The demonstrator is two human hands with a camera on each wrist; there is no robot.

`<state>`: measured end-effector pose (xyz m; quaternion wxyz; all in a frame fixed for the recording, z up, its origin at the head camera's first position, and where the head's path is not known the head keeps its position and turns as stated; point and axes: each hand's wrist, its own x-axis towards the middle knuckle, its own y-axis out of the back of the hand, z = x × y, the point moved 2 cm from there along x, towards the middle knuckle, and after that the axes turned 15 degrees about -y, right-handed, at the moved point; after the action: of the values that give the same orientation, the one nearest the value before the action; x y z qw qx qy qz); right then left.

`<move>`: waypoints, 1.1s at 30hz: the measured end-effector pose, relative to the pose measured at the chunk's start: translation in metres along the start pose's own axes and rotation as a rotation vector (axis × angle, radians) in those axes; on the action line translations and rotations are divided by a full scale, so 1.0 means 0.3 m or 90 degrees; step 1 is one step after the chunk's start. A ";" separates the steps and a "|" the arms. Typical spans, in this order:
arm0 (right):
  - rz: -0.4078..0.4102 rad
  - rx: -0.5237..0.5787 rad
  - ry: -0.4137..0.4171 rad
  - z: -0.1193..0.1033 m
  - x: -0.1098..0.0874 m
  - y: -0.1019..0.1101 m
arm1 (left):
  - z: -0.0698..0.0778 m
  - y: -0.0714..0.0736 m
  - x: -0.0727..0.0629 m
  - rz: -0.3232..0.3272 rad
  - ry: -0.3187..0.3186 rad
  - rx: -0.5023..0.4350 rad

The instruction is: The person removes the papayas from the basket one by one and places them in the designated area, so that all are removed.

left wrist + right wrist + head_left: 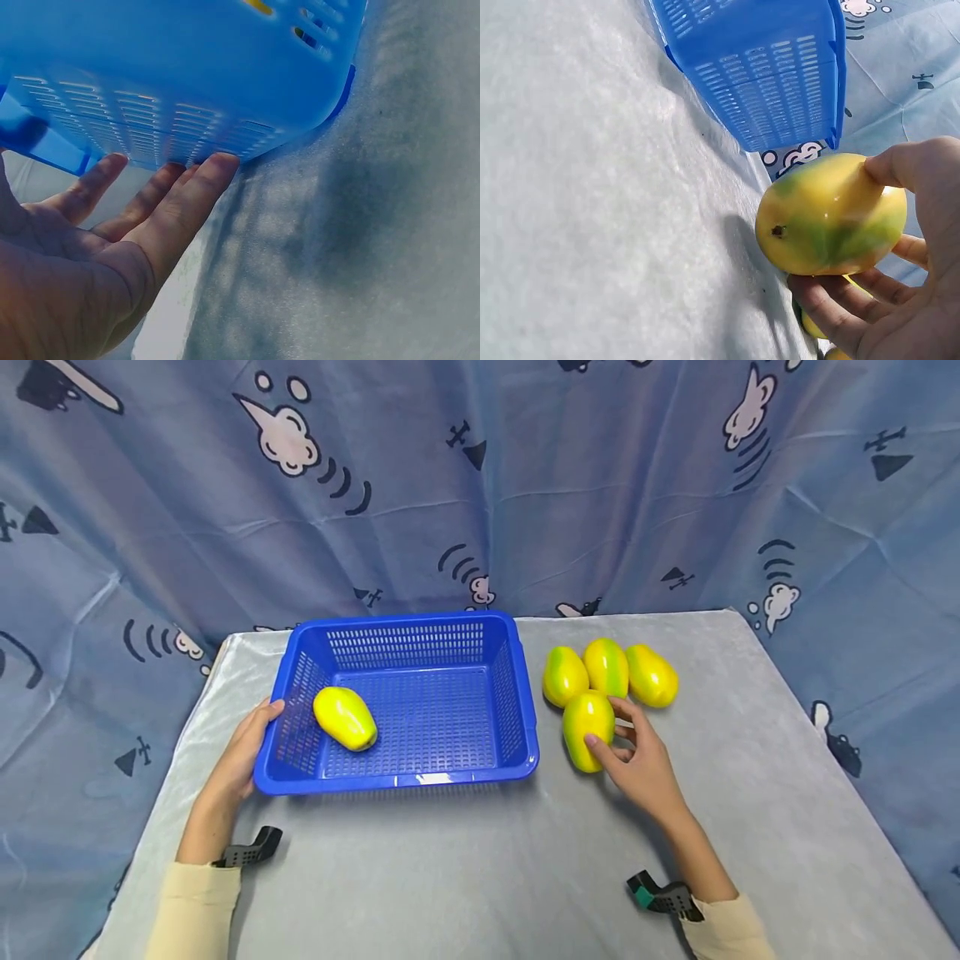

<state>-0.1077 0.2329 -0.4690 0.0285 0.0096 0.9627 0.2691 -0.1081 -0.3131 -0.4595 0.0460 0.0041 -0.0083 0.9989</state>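
Observation:
My right hand [637, 760] holds a yellow-green mango [587, 727] between thumb and fingers. In the right wrist view this mango [829, 217] shows a dark stem spot, and its shadow falls on the cloth beside it. My left hand [242, 752] grips the left rim of a blue plastic basket [397, 781], thumb over the edge. From the left wrist view, the fingers [187, 206] rest against the basket's slotted outer wall. Inside the basket, toward its left side, lies another mango [345, 718].
Behind the held mango, three more mangoes sit close together: one at left [564, 677], a middle one [606, 667] and a right one [652, 677]. A pale grey cloth [465, 877] covers the table. A blue patterned curtain [420, 510] hangs along the back and sides.

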 end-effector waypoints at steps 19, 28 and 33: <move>0.006 -0.048 -0.094 0.031 -0.004 0.017 | -0.008 0.000 0.006 0.008 -0.002 -0.023; 0.016 -0.065 -0.146 0.031 0.011 0.020 | -0.006 0.000 0.008 0.010 0.004 -0.019; 0.029 -0.066 -0.151 0.034 0.013 0.018 | -0.006 0.000 0.009 0.001 0.004 -0.018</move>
<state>-0.1109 0.2429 -0.4751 0.1366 0.0614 0.9370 0.3156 -0.1108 -0.3127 -0.4614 0.0457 0.0006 -0.0226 0.9987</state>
